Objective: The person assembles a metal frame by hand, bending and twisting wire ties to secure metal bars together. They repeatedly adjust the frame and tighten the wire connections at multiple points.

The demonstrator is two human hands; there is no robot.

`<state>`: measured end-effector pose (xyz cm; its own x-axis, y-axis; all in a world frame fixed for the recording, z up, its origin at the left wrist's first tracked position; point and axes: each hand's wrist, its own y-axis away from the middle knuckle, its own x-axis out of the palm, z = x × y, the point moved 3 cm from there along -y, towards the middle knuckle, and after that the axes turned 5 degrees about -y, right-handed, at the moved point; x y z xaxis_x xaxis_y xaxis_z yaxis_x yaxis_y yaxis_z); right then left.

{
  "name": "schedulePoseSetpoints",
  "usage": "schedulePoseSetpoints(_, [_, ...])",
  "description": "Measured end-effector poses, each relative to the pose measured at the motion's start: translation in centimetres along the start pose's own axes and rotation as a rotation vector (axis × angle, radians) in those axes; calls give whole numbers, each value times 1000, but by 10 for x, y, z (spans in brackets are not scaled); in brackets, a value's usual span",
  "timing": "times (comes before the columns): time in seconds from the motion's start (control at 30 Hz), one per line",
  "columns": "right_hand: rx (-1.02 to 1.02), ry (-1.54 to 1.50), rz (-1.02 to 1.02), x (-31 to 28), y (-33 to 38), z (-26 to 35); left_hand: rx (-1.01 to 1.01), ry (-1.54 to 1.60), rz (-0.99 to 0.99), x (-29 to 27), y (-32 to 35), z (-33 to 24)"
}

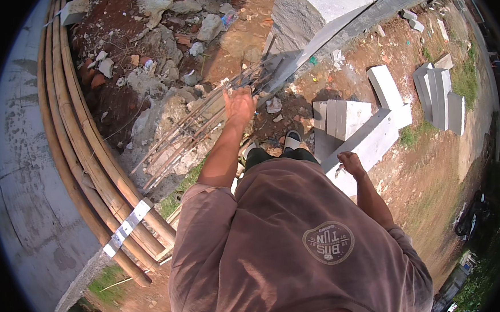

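My left hand (240, 105) reaches forward over a bundle of thin rusty steel bars (174, 129). Its fingers curl down over the bars near their far end, and the fingertips are partly hidden. The bars slant from the lower left up toward a grey metal sheet (296, 64). At my right side, my right hand (350, 164) is curled closed, with nothing seen sticking out of it. Below and beside that hand lies a long pale block (369, 137) on the ground.
Long bamboo poles (84, 154), tied with a pale strip (127, 226), lie along a grey wall (19, 170) at left. Rubble (163, 47) is heaped ahead. More pale blocks (348, 118) and another stack (441, 95) stand at right. My feet (292, 139) are between bars and blocks.
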<state>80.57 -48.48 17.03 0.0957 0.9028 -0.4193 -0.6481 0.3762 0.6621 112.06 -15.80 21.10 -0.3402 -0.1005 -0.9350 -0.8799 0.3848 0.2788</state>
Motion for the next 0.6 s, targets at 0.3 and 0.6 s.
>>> schedulePoseSetpoints(0.3, [175, -54, -4, 2, 24, -28, 8, 63, -45, 22, -8, 20])
schedulePoseSetpoints(0.6, [225, 14, 66, 10, 2, 2, -11, 247, -462, 0, 37, -10])
